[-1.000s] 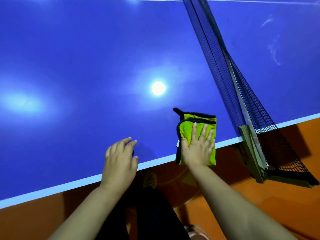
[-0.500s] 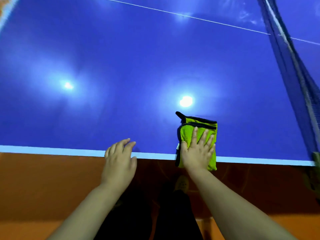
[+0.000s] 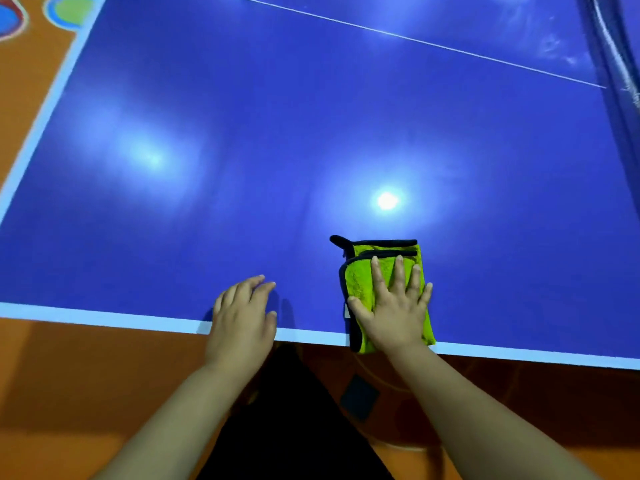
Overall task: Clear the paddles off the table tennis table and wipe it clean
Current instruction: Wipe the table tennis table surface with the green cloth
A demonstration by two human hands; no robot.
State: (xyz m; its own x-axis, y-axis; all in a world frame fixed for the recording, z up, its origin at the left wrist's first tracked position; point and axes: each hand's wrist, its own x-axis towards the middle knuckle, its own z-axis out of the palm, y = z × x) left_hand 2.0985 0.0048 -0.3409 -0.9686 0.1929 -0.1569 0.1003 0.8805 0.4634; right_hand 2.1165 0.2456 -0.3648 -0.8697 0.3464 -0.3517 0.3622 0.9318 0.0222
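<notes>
Change since earlier: the view has swung left, so the net (image 3: 620,64) that stood just beside the cloth a second ago now sits at the far right edge. The counter's left corner and the coloured floor markings (image 3: 65,8) have come into view. Cloth and both hands have travelled left along the near edge, away from the net.
Head view, right grip (image 3: 394,310): released, with straight, spread fingers pressed flat on the cloth, holding nothing.
Head view, left grip (image 3: 242,320): released and relaxed, over the near white border with its fingers reaching onto the blue. Whether it touches the surface I cannot tell.
Cloth (image 3: 360,278): folded, green with dark trim, lying at the near edge of the counter (image 3: 242,133), its lower end hanging over the border.
Paddles: none on the part of the counter that shows.
Progress: clearing looks done and wiping appears under way. Whitish smears (image 3: 554,46) near the net suggest that area is left to wipe.
</notes>
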